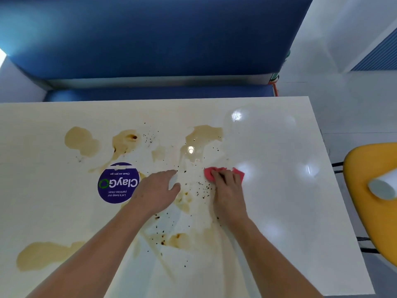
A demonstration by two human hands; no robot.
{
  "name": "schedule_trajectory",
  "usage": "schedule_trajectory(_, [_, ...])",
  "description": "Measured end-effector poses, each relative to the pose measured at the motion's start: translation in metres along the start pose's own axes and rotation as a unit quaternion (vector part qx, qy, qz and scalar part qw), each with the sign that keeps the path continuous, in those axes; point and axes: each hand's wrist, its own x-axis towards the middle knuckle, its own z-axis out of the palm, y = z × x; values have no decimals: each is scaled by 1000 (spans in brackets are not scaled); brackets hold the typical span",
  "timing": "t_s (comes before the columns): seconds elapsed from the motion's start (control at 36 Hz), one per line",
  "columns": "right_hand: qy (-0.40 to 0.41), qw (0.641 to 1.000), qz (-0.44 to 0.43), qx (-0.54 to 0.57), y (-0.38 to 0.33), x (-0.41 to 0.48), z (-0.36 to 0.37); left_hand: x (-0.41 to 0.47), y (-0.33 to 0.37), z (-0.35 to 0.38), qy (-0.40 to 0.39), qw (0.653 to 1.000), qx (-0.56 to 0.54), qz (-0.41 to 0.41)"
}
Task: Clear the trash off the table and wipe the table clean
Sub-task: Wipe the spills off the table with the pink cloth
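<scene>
Right hand [228,196] pressed down on a crumpled pink cloth [238,174], fingers bent over it and gripping it against the white table [279,211], well to the right of the round purple sticker [116,186]. Cloth showing on both sides of the knuckles. Left hand [158,190] palm-down just right of the sticker and overlapping its edge, fingers and thumb curved around a pale patch. Hard to tell whether something white sits in that grasp or only glare off the tabletop. Dark specks [203,187] scattered between the two hands, right of the sticker, with more trailing beyond it towards the far edge. Brown puddles [81,140] all around the sticker: two beyond it, a larger one beyond and to its right, streaks nearer than it between the forearms, another broad one nearer and to its left. Blue bench [150,39] past the table's far edge, well beyond the sticker. Yellow chair [361,160] far to the sticker's right, off the table, with a white cylinder [382,188] lying on its seat.
</scene>
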Motion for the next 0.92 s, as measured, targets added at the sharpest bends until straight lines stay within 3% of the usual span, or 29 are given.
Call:
schedule_trajectory(0.17, [66, 988, 139, -19, 55, 41, -24, -3, -2, 1, -11, 1000, -3, 11])
schedule_trajectory(0.25, [62, 992, 105, 5, 32, 36, -16, -1, 1, -1, -6, 1000, 3, 9])
schedule_trajectory(0.36, [-3, 999, -32, -6, -4, 11, -5, 4, 2, -6, -10, 1000, -24, -9])
schedule_trajectory(0.42, [-8, 998, -61, -30, 3, 17, -12, 8, 1, -10, -10, 999, -47, -16])
schedule_trajectory(0.56, [38, 994, 83, -55, 40, 55, -28, 18, 0, -18, 28, 996, -81, -19])
schedule_trajectory(0.72, [-31, 997, -38, -56, 18, 24, -20, 31, 5, -22, 83, 994, -70, -15])
schedule_trajectory(0.86, [-6, 996, 19, -91, 40, 56, -29, 41, 7, -23, 95, 994, -48, -11])
schedule_trajectory(0.92, [3, 997, -3, -77, 33, 41, -27, 44, 7, -24, 102, 993, -49, -12])
